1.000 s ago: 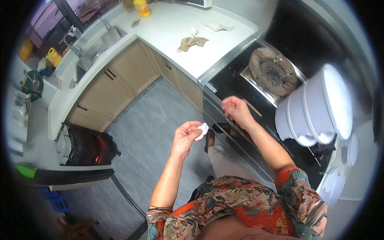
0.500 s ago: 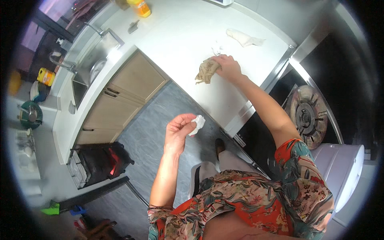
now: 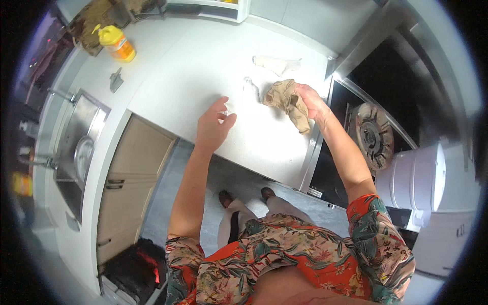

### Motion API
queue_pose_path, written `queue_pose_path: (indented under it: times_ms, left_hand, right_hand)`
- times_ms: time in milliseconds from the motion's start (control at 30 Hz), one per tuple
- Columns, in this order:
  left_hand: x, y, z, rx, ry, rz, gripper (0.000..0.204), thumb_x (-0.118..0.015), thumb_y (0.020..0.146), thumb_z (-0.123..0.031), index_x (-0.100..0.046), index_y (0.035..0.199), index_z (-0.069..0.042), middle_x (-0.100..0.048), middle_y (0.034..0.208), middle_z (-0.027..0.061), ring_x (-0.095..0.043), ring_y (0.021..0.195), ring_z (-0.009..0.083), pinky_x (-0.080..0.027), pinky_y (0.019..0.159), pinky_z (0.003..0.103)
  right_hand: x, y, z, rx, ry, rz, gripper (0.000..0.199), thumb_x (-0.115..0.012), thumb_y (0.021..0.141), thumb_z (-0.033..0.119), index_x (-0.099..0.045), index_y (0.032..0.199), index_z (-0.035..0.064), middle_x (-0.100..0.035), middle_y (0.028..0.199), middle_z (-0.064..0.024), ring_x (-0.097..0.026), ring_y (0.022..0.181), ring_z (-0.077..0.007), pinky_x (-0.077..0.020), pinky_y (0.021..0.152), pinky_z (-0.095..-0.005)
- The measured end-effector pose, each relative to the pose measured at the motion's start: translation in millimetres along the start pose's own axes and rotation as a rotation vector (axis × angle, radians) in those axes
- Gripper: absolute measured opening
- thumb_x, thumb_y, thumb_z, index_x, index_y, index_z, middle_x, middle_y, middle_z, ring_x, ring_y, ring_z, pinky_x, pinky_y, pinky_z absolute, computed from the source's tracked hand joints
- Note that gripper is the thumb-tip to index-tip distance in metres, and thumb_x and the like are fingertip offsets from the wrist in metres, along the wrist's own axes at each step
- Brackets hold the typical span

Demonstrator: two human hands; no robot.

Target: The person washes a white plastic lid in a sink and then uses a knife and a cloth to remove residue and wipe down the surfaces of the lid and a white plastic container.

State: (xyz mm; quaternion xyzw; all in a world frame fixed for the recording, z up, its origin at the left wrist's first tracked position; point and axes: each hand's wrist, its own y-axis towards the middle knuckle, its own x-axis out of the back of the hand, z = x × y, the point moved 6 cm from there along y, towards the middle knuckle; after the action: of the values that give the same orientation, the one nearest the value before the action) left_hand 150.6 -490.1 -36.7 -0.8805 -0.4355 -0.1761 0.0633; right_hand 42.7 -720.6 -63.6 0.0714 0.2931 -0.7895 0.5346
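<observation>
My right hand grips a crumpled tan cloth with darker patches by its right edge, lifting it over the white counter. The cloth's loose end hangs toward the counter's front. My left hand is over the counter's front edge, thumb and forefinger curved around a small crumpled white tissue, which barely shows against the white top. Just left of the tan cloth lies a small pale crumpled piece. Beyond it, an off-white cloth lies flat.
A yellow pump bottle and a grey scraper-like piece stand and lie on the counter at left. Farther left is a metal sink. At right are a gas burner and a white drum-shaped container.
My view and body have shifted toward the counter. The left hand, with the white tissue, has gone from above the floor to over the counter. The tan cloth has been raised and hangs looser.
</observation>
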Motion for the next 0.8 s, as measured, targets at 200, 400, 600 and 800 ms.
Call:
queue_pose_path:
  times_ms: [200,400,600,800]
  left_hand:
    - [-81.8,-16.9,-45.7,-0.282,0.125,0.131,0.053,-0.065,0.071,-0.018,-0.046,0.119,-0.004,-0.056,0.105,0.0188,-0.057,0.091,0.0302,-0.046,0.078,0.034]
    - [-121.8,-8.7,-14.0,0.122,-0.632,0.433,0.028,-0.055,0.083,-0.014,-0.055,0.107,0.001,-0.061,0.087,0.0049,-0.058,0.077,0.0132,-0.047,0.069,0.024]
    - [-141.7,-31.8,-2.3,0.561,-0.923,0.579,0.024,-0.053,0.086,-0.018,-0.057,0.096,0.003,-0.061,0.087,0.0062,-0.058,0.074,0.0106,-0.047,0.066,0.023]
    - [-228.5,-34.6,19.6,0.722,-1.248,0.756,0.029,-0.046,0.088,-0.019,-0.053,0.103,0.004,-0.059,0.096,0.0132,-0.06,0.086,0.0192,-0.049,0.076,0.03]
  right_hand:
    - [21.3,-42.5,-18.1,-0.046,0.283,0.096,0.033,-0.046,0.087,0.02,-0.051,0.105,-0.0067,-0.059,0.096,-0.0157,-0.061,0.08,-0.0199,-0.0524,0.068,-0.0313]
    - [-5.9,-52.2,-15.5,-0.027,0.063,0.176,0.03,-0.055,0.084,0.016,-0.054,0.104,-0.0052,-0.061,0.093,-0.0127,-0.061,0.077,-0.016,-0.0519,0.068,-0.0277]
    - [34.9,-85.0,-40.4,-0.098,0.113,0.02,0.02,-0.061,0.081,0.018,-0.061,0.089,-0.0004,-0.064,0.082,-0.0061,-0.06,0.073,-0.0112,-0.0491,0.067,-0.0235]
    - [103.2,-137.1,-62.0,-0.037,0.154,-0.184,0.016,-0.059,0.083,0.017,-0.06,0.085,0.002,-0.062,0.076,-0.0035,-0.057,0.066,-0.0088,-0.0482,0.062,-0.0239]
